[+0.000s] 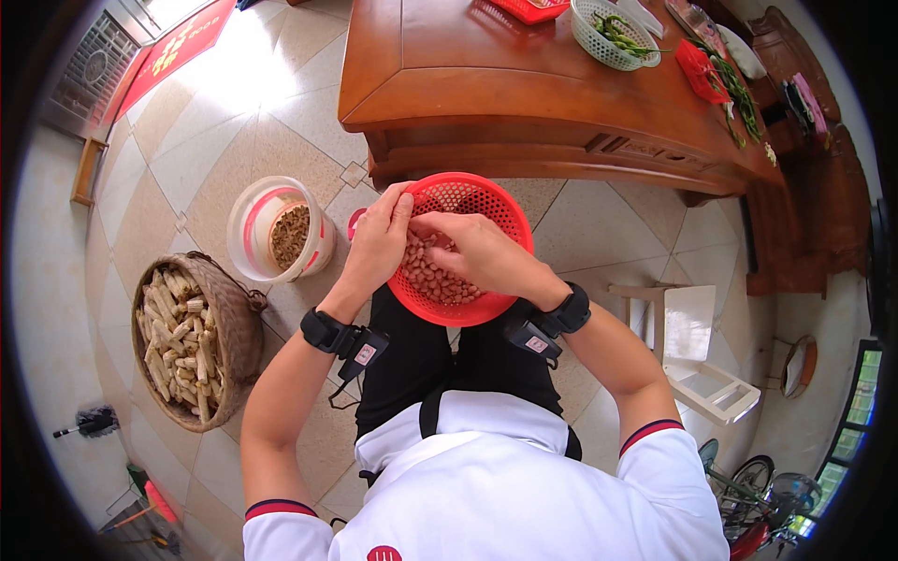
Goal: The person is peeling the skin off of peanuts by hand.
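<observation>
Peanuts [438,276] fill the red basket [505,220] on my lap, centre frame. Left hand [379,241] and right hand [477,248] meet over them, fingers curled; contents hidden. Judgement: keep hands low over the basket.

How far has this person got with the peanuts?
Done: the red plastic basket on the lap holds a layer of shelled pinkish peanuts. In hand: the left hand and right hand meet over it, seemingly working one nut. Left: the woven basket beside the person looks full of unshelled pods.
</observation>
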Demonstrator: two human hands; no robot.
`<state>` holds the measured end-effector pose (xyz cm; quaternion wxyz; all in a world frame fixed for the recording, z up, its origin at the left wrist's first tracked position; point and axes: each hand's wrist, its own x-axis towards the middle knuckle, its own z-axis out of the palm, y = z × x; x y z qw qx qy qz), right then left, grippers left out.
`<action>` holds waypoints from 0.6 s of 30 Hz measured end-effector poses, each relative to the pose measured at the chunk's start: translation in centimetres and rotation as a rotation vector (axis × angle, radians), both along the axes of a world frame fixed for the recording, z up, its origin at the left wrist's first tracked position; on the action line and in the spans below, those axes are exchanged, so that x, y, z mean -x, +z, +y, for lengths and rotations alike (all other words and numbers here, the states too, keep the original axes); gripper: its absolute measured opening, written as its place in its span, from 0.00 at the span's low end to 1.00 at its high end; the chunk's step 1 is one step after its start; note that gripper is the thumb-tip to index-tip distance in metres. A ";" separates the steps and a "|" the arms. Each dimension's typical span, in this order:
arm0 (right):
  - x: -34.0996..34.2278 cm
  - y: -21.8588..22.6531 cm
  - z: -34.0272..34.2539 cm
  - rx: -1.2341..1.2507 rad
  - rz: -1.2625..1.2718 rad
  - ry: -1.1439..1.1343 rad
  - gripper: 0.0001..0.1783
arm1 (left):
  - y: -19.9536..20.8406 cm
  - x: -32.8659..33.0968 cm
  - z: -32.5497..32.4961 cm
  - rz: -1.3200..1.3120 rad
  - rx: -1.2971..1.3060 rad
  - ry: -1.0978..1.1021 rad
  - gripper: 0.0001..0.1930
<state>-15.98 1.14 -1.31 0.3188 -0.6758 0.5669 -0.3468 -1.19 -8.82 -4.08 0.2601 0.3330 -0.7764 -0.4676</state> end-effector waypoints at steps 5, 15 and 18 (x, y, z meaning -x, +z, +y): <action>1.5 0.8 -0.3 0.041 0.229 -0.097 0.16 | -1.3 -0.1 -0.2 0.245 -0.359 -0.010 0.23; -1.6 -0.6 -1.6 0.083 0.382 -0.129 0.13 | -1.7 -0.1 -0.3 0.235 -0.461 0.009 0.25; -1.9 -1.9 -2.0 0.007 0.437 -0.121 0.11 | -1.4 0.0 -0.2 0.224 -0.451 0.013 0.25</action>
